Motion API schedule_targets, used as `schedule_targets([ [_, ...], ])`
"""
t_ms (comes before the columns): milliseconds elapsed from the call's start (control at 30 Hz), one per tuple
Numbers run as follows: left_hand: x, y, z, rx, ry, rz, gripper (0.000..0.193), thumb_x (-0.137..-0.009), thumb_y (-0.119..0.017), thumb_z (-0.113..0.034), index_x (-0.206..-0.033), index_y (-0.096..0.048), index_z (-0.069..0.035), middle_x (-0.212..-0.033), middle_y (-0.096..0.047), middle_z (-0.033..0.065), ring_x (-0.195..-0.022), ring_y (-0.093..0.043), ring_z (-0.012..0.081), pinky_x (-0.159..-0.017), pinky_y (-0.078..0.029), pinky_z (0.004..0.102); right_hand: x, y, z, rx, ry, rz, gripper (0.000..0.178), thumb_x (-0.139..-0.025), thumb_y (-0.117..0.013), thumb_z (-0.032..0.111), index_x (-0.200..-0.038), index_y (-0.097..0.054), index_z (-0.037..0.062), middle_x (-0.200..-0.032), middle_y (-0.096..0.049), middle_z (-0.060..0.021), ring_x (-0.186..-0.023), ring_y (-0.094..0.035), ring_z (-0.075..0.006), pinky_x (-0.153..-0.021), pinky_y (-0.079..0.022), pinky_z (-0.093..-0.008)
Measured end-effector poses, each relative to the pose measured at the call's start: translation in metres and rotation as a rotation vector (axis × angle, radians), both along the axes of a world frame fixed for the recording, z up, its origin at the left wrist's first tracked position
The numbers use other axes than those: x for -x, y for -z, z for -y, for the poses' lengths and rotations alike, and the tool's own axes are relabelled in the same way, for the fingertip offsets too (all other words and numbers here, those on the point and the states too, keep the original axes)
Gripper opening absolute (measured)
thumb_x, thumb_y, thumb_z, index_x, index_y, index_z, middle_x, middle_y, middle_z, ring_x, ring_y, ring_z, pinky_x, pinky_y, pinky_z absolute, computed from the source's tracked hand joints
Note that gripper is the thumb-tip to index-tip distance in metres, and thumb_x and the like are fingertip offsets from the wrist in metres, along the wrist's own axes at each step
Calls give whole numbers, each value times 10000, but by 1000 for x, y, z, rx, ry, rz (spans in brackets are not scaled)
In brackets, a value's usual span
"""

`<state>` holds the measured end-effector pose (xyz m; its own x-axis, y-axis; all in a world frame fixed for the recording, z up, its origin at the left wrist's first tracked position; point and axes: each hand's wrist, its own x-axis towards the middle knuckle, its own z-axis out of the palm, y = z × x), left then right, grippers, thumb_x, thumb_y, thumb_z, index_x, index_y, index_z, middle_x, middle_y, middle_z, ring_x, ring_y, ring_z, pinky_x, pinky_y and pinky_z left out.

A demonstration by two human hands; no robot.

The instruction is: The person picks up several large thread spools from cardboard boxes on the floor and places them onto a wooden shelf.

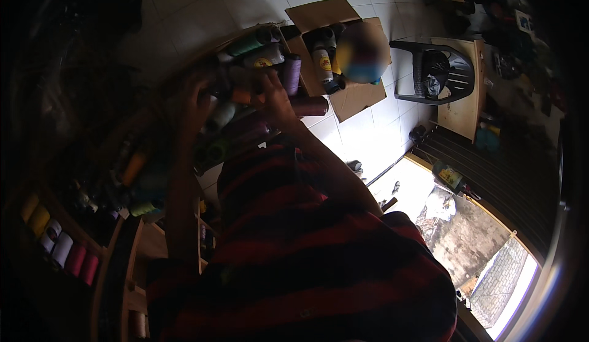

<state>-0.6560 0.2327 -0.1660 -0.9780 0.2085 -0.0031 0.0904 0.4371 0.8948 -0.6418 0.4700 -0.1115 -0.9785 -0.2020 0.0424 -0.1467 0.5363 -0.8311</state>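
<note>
Many large spools of thread lie in a heap in front of me, in an open cardboard box. My right hand is closed, its curled fingers at the end of an orange thread spool. In deep shade at the heap's left side is my left hand, bent over the spools; its fingertips are too dark to make out. Around my hands lie a green spool, a grey-white spool, a purple spool, a pale spool and a maroon spool.
Right of the heap, an open cardboard box holds more spools; a blurred round patch covers part of it. Farther right stands a dark plastic chair with a black bag on it. Shelved spools are at lower left, a bright doorway at lower right.
</note>
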Motion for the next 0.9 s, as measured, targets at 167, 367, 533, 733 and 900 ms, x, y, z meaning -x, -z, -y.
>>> schedule_targets([
  [167, -16, -17, -5, 157, 12, -60, 357, -864, -545, -164, -1197, -542, -33, -1382, -418, 189, -1310, -361, 358, -1089, -289, 453, -5, 1, 3, -149, -102, -37, 471, -793, -638, 68, -1237, -480, 78, -1280, -436, -209, -1164, -482, -402, -904, -490, -450],
  [367, -29, -21, -17, 286, -48, -52, 344, -935, -511, -209, -1215, -533, -10, -1393, -406, 193, -1307, -367, 345, -1092, -278, 441, -29, -32, -48, -231, -40, -2, 492, -773, -653, 57, -1245, -511, 58, -1287, -460, -181, -1211, -472, -356, -921, -494, -418],
  [533, -23, -30, -35, 368, -135, -90, 326, -918, -531, -188, -1197, -533, -19, -1318, -464, 198, -1238, -429, 356, -1057, -314, 452, -37, -38, -141, -168, 179, -23, 340, -774, -617, 9, -1113, -593, 20, -1147, -557, -170, -1095, -542, -352, -896, -487, -417],
  [733, 10, -79, -120, 353, -197, -246, 277, -896, -556, -190, -1132, -591, -50, -1168, -559, 158, -1140, -491, 332, -997, -355, 451, 36, -16, -287, -394, 231, -145, 180, -796, -607, -30, -972, -635, -3, -981, -642, -172, -936, -616, -331, -820, -500, -389],
  [900, 33, -108, -256, 257, -43, -57, 270, -866, -583, -149, -1113, -585, -41, -1078, -594, 120, -1034, -523, 323, -941, -383, 443, 119, 34, -381, -659, 96, 185, 186, -836, -612, 123, -982, -628, 8, -944, -637, -188, -877, -618, -345, -793, -499, -420],
])
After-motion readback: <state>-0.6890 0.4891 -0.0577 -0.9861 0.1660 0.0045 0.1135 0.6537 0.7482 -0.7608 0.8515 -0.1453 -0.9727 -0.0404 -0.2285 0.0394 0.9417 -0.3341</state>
